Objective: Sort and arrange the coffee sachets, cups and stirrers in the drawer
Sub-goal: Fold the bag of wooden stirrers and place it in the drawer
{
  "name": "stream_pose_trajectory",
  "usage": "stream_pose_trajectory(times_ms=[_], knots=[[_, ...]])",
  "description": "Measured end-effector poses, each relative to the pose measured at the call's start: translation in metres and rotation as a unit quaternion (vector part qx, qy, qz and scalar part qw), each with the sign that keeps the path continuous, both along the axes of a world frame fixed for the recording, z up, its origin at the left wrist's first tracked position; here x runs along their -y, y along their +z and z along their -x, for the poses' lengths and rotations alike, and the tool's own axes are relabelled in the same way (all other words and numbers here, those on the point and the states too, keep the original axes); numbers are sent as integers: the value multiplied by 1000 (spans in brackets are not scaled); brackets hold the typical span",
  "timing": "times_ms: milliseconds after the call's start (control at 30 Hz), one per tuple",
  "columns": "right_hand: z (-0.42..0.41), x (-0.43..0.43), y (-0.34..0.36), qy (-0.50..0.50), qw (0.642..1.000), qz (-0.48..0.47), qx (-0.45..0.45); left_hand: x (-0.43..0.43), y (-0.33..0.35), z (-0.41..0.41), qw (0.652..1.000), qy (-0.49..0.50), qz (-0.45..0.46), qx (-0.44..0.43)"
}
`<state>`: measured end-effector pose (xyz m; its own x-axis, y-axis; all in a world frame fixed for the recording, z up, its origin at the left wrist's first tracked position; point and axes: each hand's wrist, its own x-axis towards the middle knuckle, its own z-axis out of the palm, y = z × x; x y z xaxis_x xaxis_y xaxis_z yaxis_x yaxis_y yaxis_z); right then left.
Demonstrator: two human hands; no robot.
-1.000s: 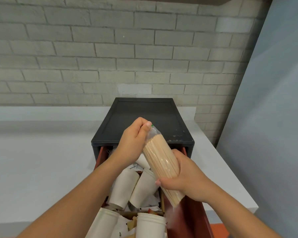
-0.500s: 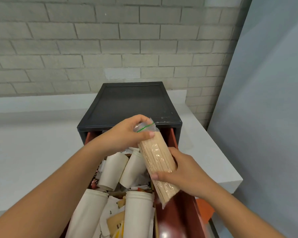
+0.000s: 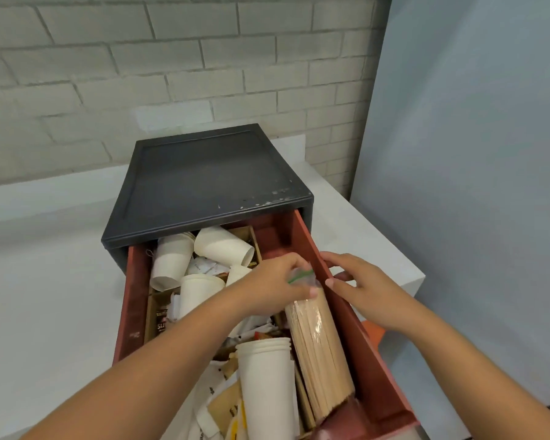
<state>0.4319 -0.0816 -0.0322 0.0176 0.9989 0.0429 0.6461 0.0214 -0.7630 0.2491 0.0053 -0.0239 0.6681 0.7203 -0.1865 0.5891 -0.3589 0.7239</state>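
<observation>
While the left hand (image 3: 273, 281) pinched the zip top of the clear bag of wooden stirrers (image 3: 318, 354), which lay inside the red plastic drawer (image 3: 359, 350) along its right wall, the right hand (image 3: 362, 287) rested loose on that wall, gripping nothing. The bag wanted seating flat, clear of the white paper cups (image 3: 264, 385).

Soft, even, cool light all round, no hard source to spot. The white desk (image 3: 45, 296) is bright, close to washed out, with only a faint shadow at the foot of the black drawer cabinet (image 3: 204, 185). It is dark under the cabinet's top, where the back of the red drawer (image 3: 134, 296) sinks into shade. There's a streak of glare on the plastic of the bag of stirrers (image 3: 318, 344). The fingers (image 3: 302, 290) of the left hand (image 3: 273, 281) and the bag's top are blurred. The brick wall (image 3: 140, 74) bows and tilts towards the left edge, bent by the wide lens. The forearms at the bottom go soft.
</observation>
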Motion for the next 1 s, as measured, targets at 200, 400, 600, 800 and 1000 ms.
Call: stream_pose_trajectory(times_ms=[200, 400, 600, 800, 1000], knots=[[5, 3, 0, -19, 1000, -7, 11, 6, -3, -9, 986, -93, -92, -105], [4, 3, -3, -6, 1000, -15, 16, 12, -7, -12, 957, -157, -131, -204], [0, 3, -7, 14, 999, -19, 22, 17, -12, -17, 949, -147, -157, -230], [0, 3, -10, 26, 999, -24, 20, 19, -17, -26, 959, -114, -119, -231], [2, 5, -8, 37, 999, -18, 32, 14, -9, -34, 945, -163, -60, -278]])
